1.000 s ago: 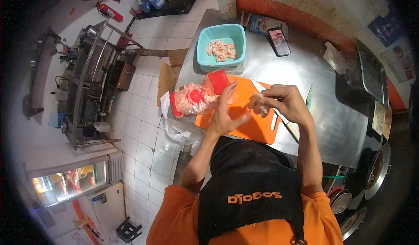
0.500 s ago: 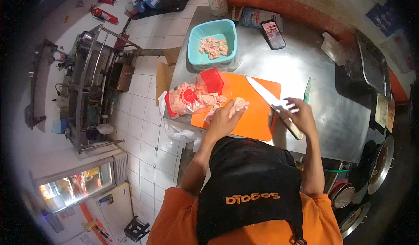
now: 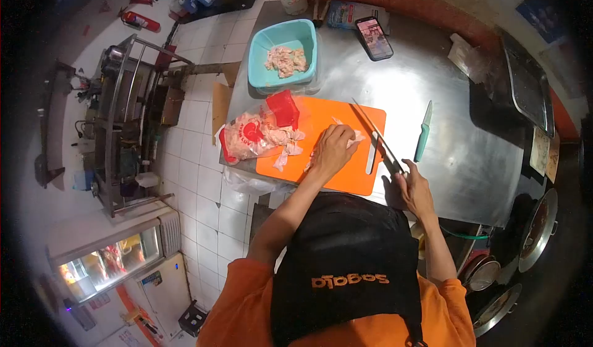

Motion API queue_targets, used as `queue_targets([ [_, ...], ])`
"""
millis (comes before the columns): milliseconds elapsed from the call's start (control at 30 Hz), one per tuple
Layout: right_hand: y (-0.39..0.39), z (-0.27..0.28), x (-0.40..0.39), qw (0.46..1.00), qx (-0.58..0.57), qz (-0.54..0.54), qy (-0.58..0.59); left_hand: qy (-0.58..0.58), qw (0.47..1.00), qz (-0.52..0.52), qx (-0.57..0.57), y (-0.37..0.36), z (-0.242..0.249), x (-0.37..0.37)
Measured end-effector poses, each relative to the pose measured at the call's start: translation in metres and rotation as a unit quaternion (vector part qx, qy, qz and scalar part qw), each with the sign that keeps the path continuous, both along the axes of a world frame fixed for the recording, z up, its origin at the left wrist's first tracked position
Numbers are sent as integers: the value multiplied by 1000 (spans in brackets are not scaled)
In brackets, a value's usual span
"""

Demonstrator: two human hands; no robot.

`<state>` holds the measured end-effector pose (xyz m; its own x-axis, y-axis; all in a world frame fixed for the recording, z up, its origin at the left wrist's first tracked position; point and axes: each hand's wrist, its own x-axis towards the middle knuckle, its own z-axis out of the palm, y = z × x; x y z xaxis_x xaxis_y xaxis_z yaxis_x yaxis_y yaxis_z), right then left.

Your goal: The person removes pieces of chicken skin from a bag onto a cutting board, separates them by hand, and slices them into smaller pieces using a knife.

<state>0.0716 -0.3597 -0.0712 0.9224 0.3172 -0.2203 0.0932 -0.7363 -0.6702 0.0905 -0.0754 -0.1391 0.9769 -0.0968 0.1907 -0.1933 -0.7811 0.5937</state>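
Note:
My left hand [image 3: 332, 152] is curled down over a piece of pale raw meat [image 3: 356, 139] on the orange cutting board [image 3: 322, 115], gripping it against the surface. The fingers hide most of that piece. In my right hand [image 3: 416, 190] is the handle of a large kitchen knife [image 3: 375, 129]; its blade is turned on edge, tip pointing away over the board's right part. Left of my left hand, a clear plastic bag [image 3: 247, 138] with red print lies partly on the board, raw meat spilling from its mouth. A small green-handled knife [image 3: 424, 135] lies right of the board.
A turquoise basin [image 3: 252, 56] holding cut meat stands at the back left of the steel table [image 3: 457, 180]. Behind the board lies a phone [image 3: 374, 38] with its screen lit. A metal tray [image 3: 527, 90] and woks [image 3: 538, 231] are at the right.
My right hand has closed round the large knife's handle and lifted it off the table, turning the blade. My left hand has put the meat piece down on the board.

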Motion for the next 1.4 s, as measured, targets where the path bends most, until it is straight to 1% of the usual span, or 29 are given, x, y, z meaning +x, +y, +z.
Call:
queue_targets([
  [33, -3, 4, 0, 1000, 19, 8, 19, 1, 1000, 4, 0, 0, -5, 3],
  [67, -5, 5, 0, 998, 39, 17, 38, 13, 999, 2, -50, -1, -5, 7],
  [100, -7, 5, -2, 998, 39, 22, 39, 25, 995, 0, -100, -1, -5, 8],
  [133, -10, 4, -5, 999, 30, 35, 18, 26, 995, 3, -99, -1, -4, 5],
  [200, -13, 6, -10, 999, 19, 45, -1, 35, 979, 74, -187, -4, 19, -1],
  [233, -13, 11, -11, 999, 24, 33, 7, 36, 979, 75, -188, -3, 29, 0],
  [267, -13, 15, -11, 999, 28, 23, 14, -24, 995, 75, -58, 0, 38, 2],
  [300, -13, 18, -10, 999, 27, 25, 15, -83, 991, 74, 75, 2, 42, 2],
  [333, -12, 20, -10, 999, 33, 26, 13, -82, 991, 77, 75, 4, 43, 2],
  [400, -11, 24, -9, 999, 41, 29, 11, -2, 994, 15, 104, 8, 44, 3],
  [433, -11, 26, -9, 998, 41, 51, 3, -3, 994, 16, 105, 11, 41, 2],
  [467, -11, 27, -10, 997, 41, 72, -4, 37, 999, 15, 24, 15, 33, -1],
  [500, -11, 28, -11, 997, 41, 70, -4, 77, 995, 12, -58, 17, 27, -4],
  [533, -11, 28, -13, 995, 29, 96, 13, 76, 995, 9, -58, 19, 22, -9],
  [567, -10, 29, -15, 992, 15, 123, 30, 32, 996, 11, -80, 20, 19, -17],
  [600, -8, 26, -19, 990, -6, 138, 10, -11, 994, 15, -104, 20, 15, -21],
  [633, -6, 21, -25, 991, -9, 137, 10, -12, 994, 13, -107, 19, 9, -21],
  [700, -4, 9, -32, 985, -70, 160, -9, -55, 995, 12, -87, 14, 6, -21],
  [833, 1, -7, -38, 981, -85, 172, -11, -64, 996, -12, -69, 5, 6, -7],
  [900, 4, -18, -43, 981, -84, 172, -10, -99, 992, -23, -76, 5, 1, -2],
  [1000, 19, -31, -46, 982, -83, 170, -14, -77, 992, -29, -98, 8, 1, 1],
  [1167, 67, -38, -10, 980, -98, 170, -25, -58, 992, -22, -111, 10, 2, 3],
  [1233, 76, -39, -2, 979, -85, 174, -67, -60, 990, -19, -123, 7, -1, 0],
  [1300, 60, -34, -11, 980, -73, 169, -70, -68, 992, -6, -109, 6, -5, 1],
  [1367, 33, -27, -36, 979, -108, 170, -21, -71, 991, -3, -112, 7, -3, 0],
  [1400, 23, -25, -46, 978, -108, 175, -23, -71, 991, -3, -116, 6, -3, -1],
])
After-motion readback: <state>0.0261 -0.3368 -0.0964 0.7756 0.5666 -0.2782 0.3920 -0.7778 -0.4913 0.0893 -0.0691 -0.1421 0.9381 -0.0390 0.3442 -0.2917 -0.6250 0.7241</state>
